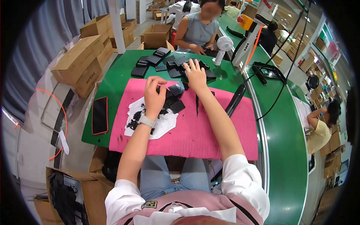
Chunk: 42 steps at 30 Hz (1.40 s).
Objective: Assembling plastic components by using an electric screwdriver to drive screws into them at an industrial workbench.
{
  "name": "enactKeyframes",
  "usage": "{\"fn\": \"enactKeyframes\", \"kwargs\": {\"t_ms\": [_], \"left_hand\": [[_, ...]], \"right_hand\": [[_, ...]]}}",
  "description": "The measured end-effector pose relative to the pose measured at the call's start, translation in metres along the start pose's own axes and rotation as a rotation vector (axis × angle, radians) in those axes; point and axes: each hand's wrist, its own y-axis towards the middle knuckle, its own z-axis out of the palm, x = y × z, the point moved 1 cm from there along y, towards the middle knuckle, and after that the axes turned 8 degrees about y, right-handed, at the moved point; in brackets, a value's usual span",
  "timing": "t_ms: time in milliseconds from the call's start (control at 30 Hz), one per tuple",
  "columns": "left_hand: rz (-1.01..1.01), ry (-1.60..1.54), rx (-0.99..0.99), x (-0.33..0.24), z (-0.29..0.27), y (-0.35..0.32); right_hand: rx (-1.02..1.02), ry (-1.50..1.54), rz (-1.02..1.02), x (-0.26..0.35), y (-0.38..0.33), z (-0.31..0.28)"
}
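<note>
Near small black pieces (134, 122), best left undisturbed, the left hand (154, 98) was held curled; whether anything was gripped could not be told. Black plates (177, 106) were gathered on the pink mat (240, 127). The right hand (196, 78) was spread, fingers unclenched, over dark cases (174, 72), best lifted singly

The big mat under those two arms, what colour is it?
The mat is bright pink, as the head view shows.
</note>
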Motion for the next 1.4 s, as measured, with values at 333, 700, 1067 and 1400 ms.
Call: {"fn": "enactKeyframes", "kwargs": {"t_ms": [333,700,1067,1400], "left_hand": [[-0.646,-0.457,0.177,-0.009,-0.016,0.001],[-0.791,-0.697,-0.033,0.007,-0.022,-0.002],[-0.712,-0.785,0.225,-0.005,-0.025,0.002],[-0.704,-0.916,0.622,-0.018,-0.016,-0.01]], "right_hand": [[-0.227,0.431,-0.223,0.034,-0.002,-0.08],[0.159,0.846,0.013,0.033,-0.017,-0.106],[0.229,0.847,0.339,0.036,-0.017,-0.068],[-0.072,1.16,-0.141,0.032,-0.048,-0.132]]}}
